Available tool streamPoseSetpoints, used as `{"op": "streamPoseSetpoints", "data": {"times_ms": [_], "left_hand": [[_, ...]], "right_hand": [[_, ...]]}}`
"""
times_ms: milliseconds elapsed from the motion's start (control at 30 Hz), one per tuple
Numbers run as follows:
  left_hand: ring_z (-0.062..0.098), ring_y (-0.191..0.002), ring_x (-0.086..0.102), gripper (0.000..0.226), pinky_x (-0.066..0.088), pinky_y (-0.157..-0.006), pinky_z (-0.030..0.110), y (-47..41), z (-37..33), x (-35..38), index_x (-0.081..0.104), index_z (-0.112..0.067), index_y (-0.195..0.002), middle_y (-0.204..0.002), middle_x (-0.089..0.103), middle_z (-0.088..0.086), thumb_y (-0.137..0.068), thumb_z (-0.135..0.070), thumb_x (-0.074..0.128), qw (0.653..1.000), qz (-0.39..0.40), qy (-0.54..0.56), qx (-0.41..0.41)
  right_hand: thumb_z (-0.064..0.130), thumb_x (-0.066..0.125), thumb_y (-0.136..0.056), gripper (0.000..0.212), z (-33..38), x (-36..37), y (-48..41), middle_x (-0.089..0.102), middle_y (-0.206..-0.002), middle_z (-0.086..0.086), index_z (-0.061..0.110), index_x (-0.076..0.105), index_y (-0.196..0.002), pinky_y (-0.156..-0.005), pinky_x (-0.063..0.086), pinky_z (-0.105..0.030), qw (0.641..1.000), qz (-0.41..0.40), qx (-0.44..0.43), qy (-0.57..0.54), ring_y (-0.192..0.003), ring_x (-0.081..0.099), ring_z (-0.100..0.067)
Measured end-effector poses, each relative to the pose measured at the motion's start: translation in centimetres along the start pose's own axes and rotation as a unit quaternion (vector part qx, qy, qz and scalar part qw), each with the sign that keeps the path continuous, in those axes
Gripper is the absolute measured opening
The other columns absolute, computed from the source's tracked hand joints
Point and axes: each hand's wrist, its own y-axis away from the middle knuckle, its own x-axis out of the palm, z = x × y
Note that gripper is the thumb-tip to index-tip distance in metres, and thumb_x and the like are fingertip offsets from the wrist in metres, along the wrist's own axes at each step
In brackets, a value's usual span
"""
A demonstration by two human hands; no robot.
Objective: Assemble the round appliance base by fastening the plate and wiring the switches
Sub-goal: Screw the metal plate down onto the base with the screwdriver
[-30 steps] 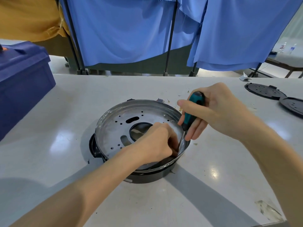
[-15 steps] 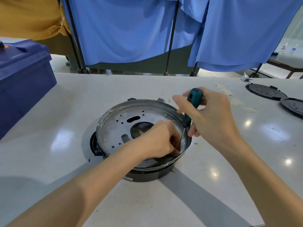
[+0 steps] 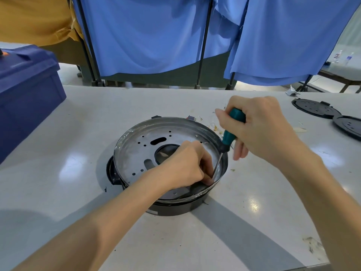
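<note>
Blue curtains (image 3: 148, 36) hang from black stands across the back of the room, with a yellow cloth (image 3: 35, 18) at the far left. At the far right stands another table (image 3: 341, 71). The white table (image 3: 254, 222) fills the foreground, glossy, with spots of reflected light and a few scuffs near its right front. A dark blue crate (image 3: 25, 98) sits on its left edge.

At the middle of the table rests the round black appliance base (image 3: 172, 209), with the perforated metal plate (image 3: 136, 151) seated in its top. Two black discs (image 3: 314, 108) lie well apart from it at the right edge.

The right hand (image 3: 261, 130) grips the teal handle of a screwdriver (image 3: 233, 126), whose shaft slants down to the plate's right inner edge. The left hand (image 3: 185, 165) rests inside the plate, fingers curled at the shaft's tip. I cannot tell whether they pinch anything. Small gold scraps (image 3: 214, 128) lie just behind the base.
</note>
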Motion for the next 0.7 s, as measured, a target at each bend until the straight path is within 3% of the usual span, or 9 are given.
{"op": "streamPoseSetpoints", "data": {"times_ms": [100, 200, 300, 400, 500, 600, 700], "left_hand": [[0.016, -0.06, 0.055, 0.028, 0.049, -0.057, 0.027, 0.0, 0.1, 0.0, 0.064, -0.022, -0.059, -0.073, 0.067, 0.007, -0.071, -0.003, 0.08, 1.0, 0.0, -0.004, 0.011], [0.022, -0.066, 0.059, 0.03, 0.054, -0.065, 0.034, -0.4, -0.2, 0.0, 0.062, -0.022, -0.058, -0.076, 0.068, 0.01, -0.073, -0.002, 0.078, 0.999, 0.009, -0.035, 0.006], [0.011, -0.059, 0.057, 0.018, 0.052, -0.063, 0.027, -0.3, -0.4, 0.2, 0.068, -0.014, -0.062, -0.062, 0.064, -0.001, -0.072, -0.003, 0.078, 0.999, 0.006, -0.047, 0.014], [0.008, -0.057, 0.056, 0.016, 0.051, -0.062, 0.023, -0.1, -0.4, 0.1, 0.069, -0.013, -0.063, -0.059, 0.062, -0.005, -0.071, -0.003, 0.077, 0.999, -0.002, -0.04, 0.021], [0.019, -0.065, 0.061, 0.02, 0.053, -0.065, 0.028, -0.2, -0.3, 0.1, 0.067, -0.016, -0.061, -0.072, 0.07, 0.007, -0.071, -0.005, 0.08, 0.999, 0.001, -0.034, 0.016], [0.016, -0.062, 0.056, 0.021, 0.048, -0.062, 0.024, -0.3, 0.0, 0.0, 0.067, -0.018, -0.061, -0.074, 0.071, 0.01, -0.069, -0.006, 0.082, 1.0, 0.006, -0.015, 0.012], [0.008, -0.057, 0.054, 0.018, 0.042, -0.057, 0.015, -0.1, 0.2, -0.1, 0.07, -0.018, -0.062, -0.069, 0.071, 0.003, -0.067, -0.008, 0.084, 1.0, 0.0, -0.01, 0.007]], "right_hand": [[0.046, 0.05, -0.093, 0.047, 0.1, -0.2, 0.3, 0.048, -0.044, -0.01, 0.005, 0.058, -0.07, -0.052, 0.043, -0.037, 0.989, -0.052, 0.012, 0.139, -0.042, 0.043, -0.024], [0.056, 0.043, -0.089, 0.054, 1.6, 0.2, 0.8, 0.038, -0.048, -0.005, 0.007, 0.055, -0.069, -0.054, 0.033, -0.034, 0.965, -0.075, -0.006, 0.251, -0.054, 0.041, -0.029], [0.054, 0.043, -0.092, 0.044, 2.5, 0.6, 0.8, 0.048, -0.056, 0.003, 0.015, 0.062, -0.088, -0.06, 0.043, -0.035, 0.979, -0.028, -0.036, 0.2, -0.059, 0.052, -0.025], [0.041, 0.049, -0.093, 0.031, 2.4, -0.6, 0.2, 0.056, -0.069, 0.013, 0.026, 0.055, -0.119, -0.071, 0.051, -0.033, 0.99, 0.091, -0.018, 0.11, -0.065, 0.061, -0.01], [0.031, 0.054, -0.095, 0.015, 1.7, -1.9, -0.3, 0.065, -0.057, 0.005, 0.019, 0.059, -0.102, -0.064, 0.058, -0.03, 0.987, 0.152, 0.003, 0.054, -0.052, 0.067, -0.005], [0.032, 0.058, -0.093, 0.032, 1.9, -1.5, -0.6, 0.062, -0.048, -0.008, 0.006, 0.057, -0.076, -0.06, 0.055, -0.037, 0.991, 0.119, -0.013, 0.062, -0.045, 0.062, -0.013], [0.037, 0.056, -0.093, 0.043, 2.5, -0.4, -0.7, 0.05, -0.051, -0.011, 0.001, 0.052, -0.069, -0.061, 0.05, -0.039, 0.985, 0.055, -0.044, 0.157, -0.049, 0.046, -0.02]]}}
